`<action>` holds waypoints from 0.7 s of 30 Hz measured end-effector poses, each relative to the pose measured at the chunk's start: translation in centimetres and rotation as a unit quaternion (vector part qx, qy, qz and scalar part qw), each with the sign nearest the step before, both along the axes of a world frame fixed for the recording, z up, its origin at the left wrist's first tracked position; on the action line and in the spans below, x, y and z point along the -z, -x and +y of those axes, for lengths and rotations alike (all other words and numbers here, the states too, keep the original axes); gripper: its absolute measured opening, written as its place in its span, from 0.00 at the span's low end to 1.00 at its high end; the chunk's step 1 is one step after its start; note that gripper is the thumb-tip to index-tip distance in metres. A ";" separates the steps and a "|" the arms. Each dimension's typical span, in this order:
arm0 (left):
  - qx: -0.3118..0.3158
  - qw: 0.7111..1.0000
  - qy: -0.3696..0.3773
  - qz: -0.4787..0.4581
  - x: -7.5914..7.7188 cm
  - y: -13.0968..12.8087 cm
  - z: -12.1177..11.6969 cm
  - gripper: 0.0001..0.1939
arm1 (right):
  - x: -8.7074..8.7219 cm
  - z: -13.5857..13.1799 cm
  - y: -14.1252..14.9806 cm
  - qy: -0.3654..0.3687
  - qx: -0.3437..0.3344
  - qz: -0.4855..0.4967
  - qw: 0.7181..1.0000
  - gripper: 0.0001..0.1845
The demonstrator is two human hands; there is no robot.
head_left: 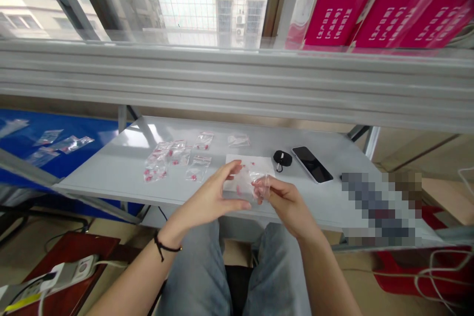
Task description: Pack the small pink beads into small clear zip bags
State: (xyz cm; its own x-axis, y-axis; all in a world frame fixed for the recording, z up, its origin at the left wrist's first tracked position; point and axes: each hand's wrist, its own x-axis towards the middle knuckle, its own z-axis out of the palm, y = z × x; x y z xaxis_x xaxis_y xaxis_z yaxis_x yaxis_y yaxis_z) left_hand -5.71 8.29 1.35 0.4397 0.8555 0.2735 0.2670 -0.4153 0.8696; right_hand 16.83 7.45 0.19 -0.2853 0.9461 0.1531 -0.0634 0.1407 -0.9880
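Observation:
My right hand (285,200) is closed on a small clear plastic zip bag (261,186), held up over the front part of the table. Something reddish shows at the bag, too small to name. To its left my left hand (218,190) is open, thumb and fingers spread apart, with nothing between them. Beneath both hands lies a white sheet of paper (264,163) with several small red pieces on it. Left of the sheet is a filled clear bag (198,168) with red bits inside, and further left a cluster of similar bags (157,163).
A flat clear bag (238,140) lies behind the paper. A black pouch with a clip (282,158) and a phone (312,164) lie to the right. More bags (72,144) rest on a blue surface at left. A grey shelf beam (237,79) crosses above the table.

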 end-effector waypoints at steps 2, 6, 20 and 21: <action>-0.004 0.991 0.102 -0.092 0.7 0.0 0.8 0.37 | -0.2 0.8 -0.2 0.001 -0.019 0.018 1.000 0.09; -0.033 0.946 0.243 -0.211 1.2 -0.5 1.3 0.13 | -0.2 2.8 -0.1 0.010 -0.032 0.029 0.999 0.10; -0.221 0.960 0.107 -0.131 4.5 -2.4 5.3 0.11 | 1.8 7.6 0.5 -0.003 0.083 -0.142 0.986 0.13; -0.226 0.963 0.096 -0.108 4.5 -2.4 5.5 0.12 | 2.1 7.7 0.3 -0.013 0.094 -0.143 0.985 0.13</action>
State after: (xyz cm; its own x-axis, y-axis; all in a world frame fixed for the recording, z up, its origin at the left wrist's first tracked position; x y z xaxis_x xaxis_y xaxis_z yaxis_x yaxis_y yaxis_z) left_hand -3.35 13.84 -3.17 -0.0398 0.9902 0.1342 0.1869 -0.1245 0.9744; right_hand 16.57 15.16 -1.95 -0.1399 0.9832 0.1175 0.2468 0.1495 -0.9575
